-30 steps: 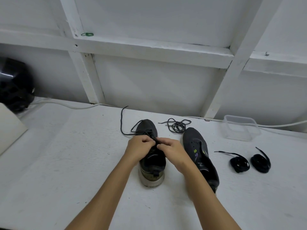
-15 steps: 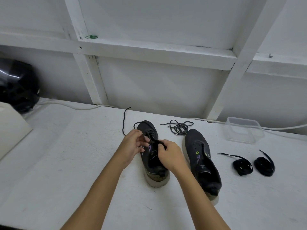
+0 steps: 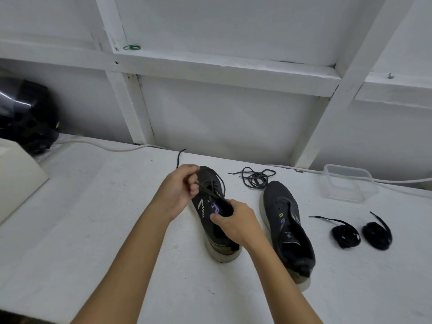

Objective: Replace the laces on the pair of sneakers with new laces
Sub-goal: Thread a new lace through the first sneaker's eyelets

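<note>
Two dark sneakers stand on the white table, toes pointing away from me. The left sneaker point(image 3: 208, 220) still carries a dark lace point(image 3: 210, 191) through its front eyelets. My left hand point(image 3: 180, 190) pinches that lace beside the toe. My right hand point(image 3: 236, 222) grips the sneaker at its tongue and opening. The right sneaker point(image 3: 288, 220) has bare eyelets. A loose grey lace point(image 3: 253, 177) lies tangled behind it. Two coiled black laces point(image 3: 345, 233) point(image 3: 376, 235) sit to the right.
A clear plastic tub point(image 3: 348, 183) stands at the back right by a white cable point(image 3: 397, 181). A black helmet point(image 3: 25, 115) and a cream box point(image 3: 16, 174) occupy the far left. The white framed wall point(image 3: 222, 122) rises right behind the table.
My left hand has moved up and left toward the toe, drawing the lace out of an eyelet. My right hand slid back from the laces onto the tongue and opening.
</note>
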